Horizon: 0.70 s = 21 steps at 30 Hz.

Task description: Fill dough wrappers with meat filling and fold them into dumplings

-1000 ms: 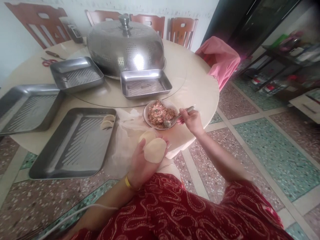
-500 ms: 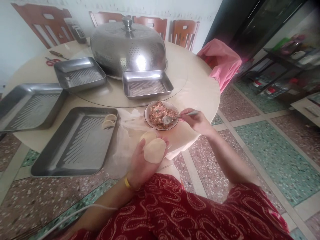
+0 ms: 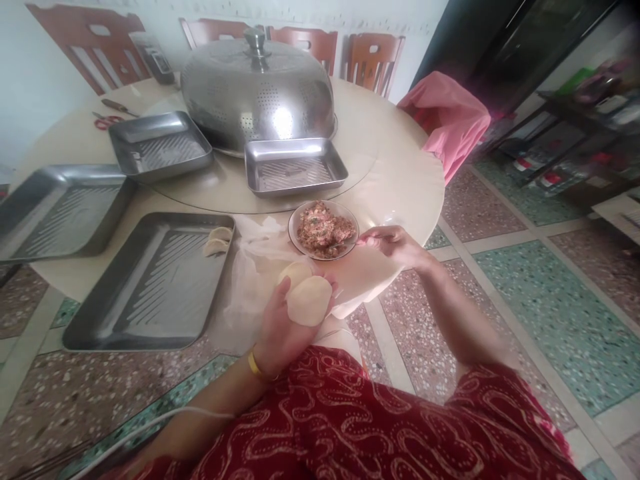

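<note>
A round dumpling wrapper [image 3: 310,301] lies across the palm and fingers of my left hand [image 3: 283,327], held by its edge. Behind it is a stack of wrappers [image 3: 295,272] on a thin plastic bag [image 3: 255,267]. My right hand [image 3: 393,245] is closed on a spoon at the right rim of the bowl [image 3: 290,235]. The spoon's head is sunk in the minced meat filling [image 3: 324,229] and mostly hidden. Two folded dumplings [image 3: 217,241] sit in the right corner of the large metal tray [image 3: 145,300], left of my hands.
More metal trays [image 3: 45,213] stand at the left, and a smaller one [image 3: 295,167] is behind the bowl. A big perforated steel cover [image 3: 257,93] stands at the back. Scissors [image 3: 107,122] and a knife [image 3: 117,107] lie far left. A pink cloth [image 3: 445,120] drapes a chair.
My right hand has tipped the spoon and pushed its head down into the filling, which is now heaped toward the bowl's right side. My left hand stays still with the wrapper.
</note>
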Tool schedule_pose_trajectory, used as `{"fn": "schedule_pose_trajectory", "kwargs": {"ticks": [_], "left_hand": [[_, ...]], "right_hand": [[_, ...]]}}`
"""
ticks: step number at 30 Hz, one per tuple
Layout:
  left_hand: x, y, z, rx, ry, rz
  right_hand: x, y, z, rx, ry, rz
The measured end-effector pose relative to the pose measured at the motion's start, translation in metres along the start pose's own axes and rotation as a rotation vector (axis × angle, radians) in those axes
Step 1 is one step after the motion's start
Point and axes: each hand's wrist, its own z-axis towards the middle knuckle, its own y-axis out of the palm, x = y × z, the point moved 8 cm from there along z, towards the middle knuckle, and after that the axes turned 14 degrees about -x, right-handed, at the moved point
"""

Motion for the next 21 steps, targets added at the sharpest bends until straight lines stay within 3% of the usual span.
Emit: {"fn": "schedule_pose_trajectory", "kwargs": {"ticks": [5,11,17,21], "left_hand": [[0.000,0.003,0.002,0.032,0.006,0.001],[0.001,0.003,0.009,0.062,0.012,-0.014],[-0.002,-0.001,0.010,0.046,-0.016,-0.039],[-0.001,-0.003,0.011,0.036,-0.026,-0.045]], "right_hand": [[0.031,-0.003,0.002,0.147,0.055,0.349],[0.055,0.007,0.009,0.240,0.106,0.528],[0.065,0.017,0.009,0.289,0.215,0.670],[0.056,0.020,0.006,0.308,0.228,0.728]]}}
